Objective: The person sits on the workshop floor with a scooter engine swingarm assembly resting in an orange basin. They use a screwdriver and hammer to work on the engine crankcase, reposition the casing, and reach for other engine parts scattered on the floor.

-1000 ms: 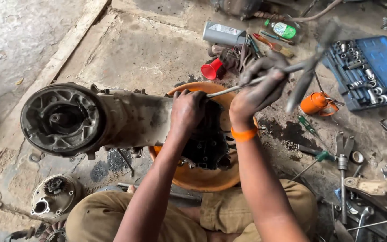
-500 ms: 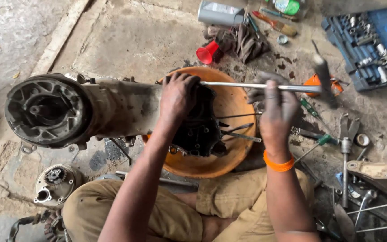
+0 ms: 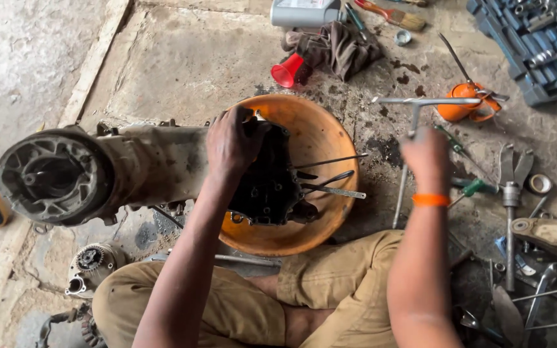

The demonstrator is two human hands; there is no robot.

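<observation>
A grimy scooter engine (image 3: 143, 171) lies across an orange basin (image 3: 320, 129), its drum end (image 3: 53, 177) pointing left. My left hand (image 3: 230, 142) presses down on top of the black crankcase over the basin. Long thin studs (image 3: 330, 161) stick out of the case to the right. My right hand (image 3: 427, 158) is low over the ground to the right of the basin, closed around the shaft of a silver T-handle wrench (image 3: 420, 102). The wrench's crossbar points away from me.
Behind the basin are a red funnel (image 3: 288, 69), a dark rag (image 3: 340, 45), a grey bottle (image 3: 304, 11) and a brush (image 3: 398, 16). An orange oil can (image 3: 462, 106), a blue socket tray (image 3: 536, 45) and loose tools (image 3: 509, 193) crowd the right. A small motor part (image 3: 91, 261) sits by my left knee.
My right hand has swung the T-handle wrench away from the engine and down to the ground on the right. My left hand has stayed on the crankcase.
</observation>
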